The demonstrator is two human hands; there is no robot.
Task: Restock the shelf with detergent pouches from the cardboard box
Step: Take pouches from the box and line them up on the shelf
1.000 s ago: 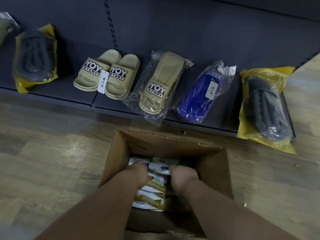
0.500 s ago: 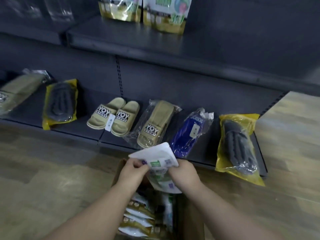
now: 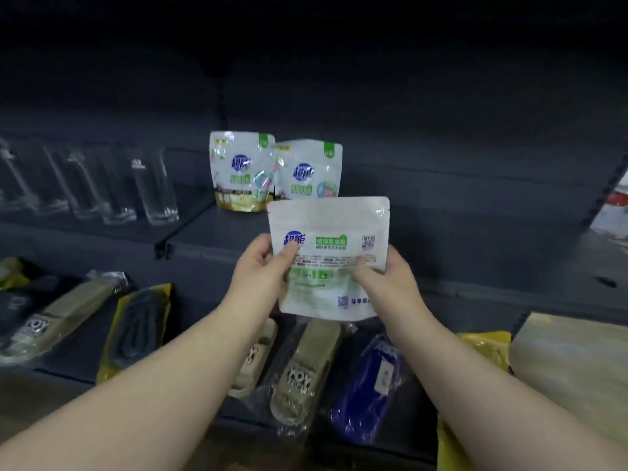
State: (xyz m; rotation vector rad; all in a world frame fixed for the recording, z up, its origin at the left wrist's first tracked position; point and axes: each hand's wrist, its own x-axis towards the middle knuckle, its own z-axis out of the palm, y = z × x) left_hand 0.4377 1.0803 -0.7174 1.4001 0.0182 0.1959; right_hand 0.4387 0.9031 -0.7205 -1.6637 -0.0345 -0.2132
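A white detergent pouch (image 3: 329,256) has been lifted out of the box and now sits raised in front of the dark shelf (image 3: 217,229).

The left hand (image 3: 261,270) and right hand (image 3: 384,277) each pinch a side edge, printed back facing the viewer. Behind it, two matching pouches (image 3: 272,171) stand upright on the shelf; bagged slippers (image 3: 299,372) lie below.

Held pouch (image 3: 331,256): white, flat, upright, printed back toward the camera, with blue logo, green label and QR codes; gripped at both side edges, in front of the shelf (image 3: 217,229).
Shelf pouches: two, upright, side by side, fronts out. Left pouch (image 3: 240,169) overlaps right pouch (image 3: 311,171); gold bases.
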